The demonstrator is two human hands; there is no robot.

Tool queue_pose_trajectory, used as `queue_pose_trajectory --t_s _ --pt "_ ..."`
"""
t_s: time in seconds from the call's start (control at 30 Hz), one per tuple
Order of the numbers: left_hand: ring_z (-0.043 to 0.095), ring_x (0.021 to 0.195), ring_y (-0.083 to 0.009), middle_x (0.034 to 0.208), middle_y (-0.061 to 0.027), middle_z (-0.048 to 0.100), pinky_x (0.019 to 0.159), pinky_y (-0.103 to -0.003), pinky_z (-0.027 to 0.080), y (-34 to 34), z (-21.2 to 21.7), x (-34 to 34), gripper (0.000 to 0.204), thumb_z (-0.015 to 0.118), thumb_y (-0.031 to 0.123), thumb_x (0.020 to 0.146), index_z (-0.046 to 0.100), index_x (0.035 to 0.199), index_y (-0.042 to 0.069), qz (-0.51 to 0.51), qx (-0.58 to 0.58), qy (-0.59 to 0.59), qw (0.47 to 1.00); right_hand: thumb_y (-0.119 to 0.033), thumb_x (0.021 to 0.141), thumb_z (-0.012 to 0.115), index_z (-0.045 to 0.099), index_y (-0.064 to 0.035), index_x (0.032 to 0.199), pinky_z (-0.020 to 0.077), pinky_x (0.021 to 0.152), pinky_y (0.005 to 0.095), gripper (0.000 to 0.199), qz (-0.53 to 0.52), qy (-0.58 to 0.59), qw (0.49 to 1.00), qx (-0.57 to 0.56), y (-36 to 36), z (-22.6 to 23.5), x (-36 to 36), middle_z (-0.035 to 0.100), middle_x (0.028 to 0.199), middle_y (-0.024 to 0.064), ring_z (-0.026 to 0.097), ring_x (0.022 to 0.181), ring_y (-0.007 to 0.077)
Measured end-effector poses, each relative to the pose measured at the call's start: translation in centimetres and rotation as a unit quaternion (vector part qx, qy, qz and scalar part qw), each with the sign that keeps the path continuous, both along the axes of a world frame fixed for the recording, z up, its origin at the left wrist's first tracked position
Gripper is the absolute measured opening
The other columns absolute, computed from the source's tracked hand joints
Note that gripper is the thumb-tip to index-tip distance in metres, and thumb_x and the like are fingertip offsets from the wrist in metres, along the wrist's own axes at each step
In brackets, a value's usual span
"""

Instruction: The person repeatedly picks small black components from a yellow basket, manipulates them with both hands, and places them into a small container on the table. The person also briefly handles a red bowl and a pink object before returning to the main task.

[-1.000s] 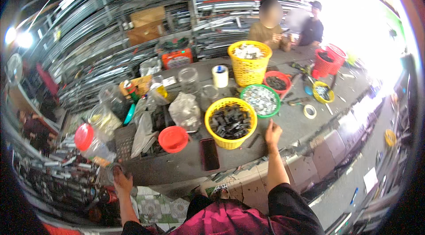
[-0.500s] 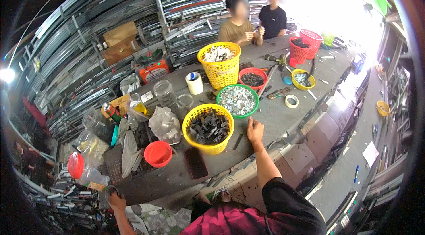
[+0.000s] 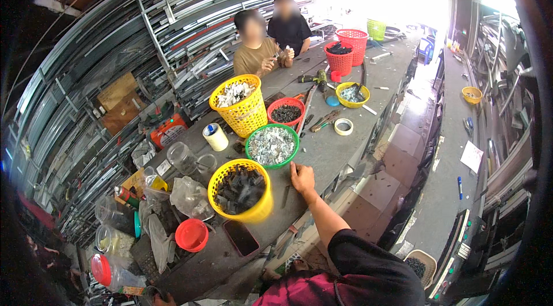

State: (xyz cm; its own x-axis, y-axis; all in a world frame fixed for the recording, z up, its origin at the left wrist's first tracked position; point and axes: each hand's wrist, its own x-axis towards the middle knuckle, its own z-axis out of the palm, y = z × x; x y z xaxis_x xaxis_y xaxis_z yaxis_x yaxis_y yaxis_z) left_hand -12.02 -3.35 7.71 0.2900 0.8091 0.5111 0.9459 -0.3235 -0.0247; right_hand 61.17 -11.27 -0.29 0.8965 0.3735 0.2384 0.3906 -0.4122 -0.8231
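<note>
Green plastic rims the round basket [image 3: 271,166] of small silvery pieces, which stands on the grey tabletop [image 3: 328,156] in the head view. The right hand [image 3: 303,179] is just beside its near edge, fingers curled into a fist; I cannot tell whether they touch the rim. A yellow basket [image 3: 253,211] of black pieces stands left of that hand, with a smartphone [image 3: 241,238] and a red bowl [image 3: 192,235] near it. The left hand [image 3: 163,301] is mostly cut off by the lower edge, near a red-lidded clear jar [image 3: 124,278]; its grasp cannot be told. Pliers [image 3: 325,121] and a tape roll [image 3: 344,133] lie beyond the right hand.
</note>
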Motion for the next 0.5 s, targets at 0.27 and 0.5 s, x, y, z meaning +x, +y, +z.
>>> queue_pose_trajectory --t_s 0.27,0.5 --pt "0.058 0.128 -0.0425 0.134 -0.025 0.066 0.118 -0.053 0.041 0.7 -1.0 -0.4 0.055 0.073 0.047 0.097 0.073 0.124 -0.001 0.072 -0.053 0.082 0.993 -0.04 0.104 0.059 0.074 0.0011 0.089 0.0533 0.072 0.0545 0.047 -0.021 -0.027 0.999 0.042 0.2 0.1 -0.3 0.064 0.08 0.0313 0.067 0.08 0.051" --pt "0.052 0.139 -0.0393 0.154 -0.0198 0.055 0.123 -0.053 0.036 1.9 -3.7 -2.7 0.07 0.045 0.063 0.107 0.058 0.151 0.01 0.193 -0.177 0.169 0.95 -0.046 0.105 0.054 0.077 -0.0038 0.095 0.054 0.08 0.0568 0.049 -0.002 0.008 1.0 0.018 0.0 0.6 -0.3 0.069 0.088 0.03 0.068 0.087 0.052"
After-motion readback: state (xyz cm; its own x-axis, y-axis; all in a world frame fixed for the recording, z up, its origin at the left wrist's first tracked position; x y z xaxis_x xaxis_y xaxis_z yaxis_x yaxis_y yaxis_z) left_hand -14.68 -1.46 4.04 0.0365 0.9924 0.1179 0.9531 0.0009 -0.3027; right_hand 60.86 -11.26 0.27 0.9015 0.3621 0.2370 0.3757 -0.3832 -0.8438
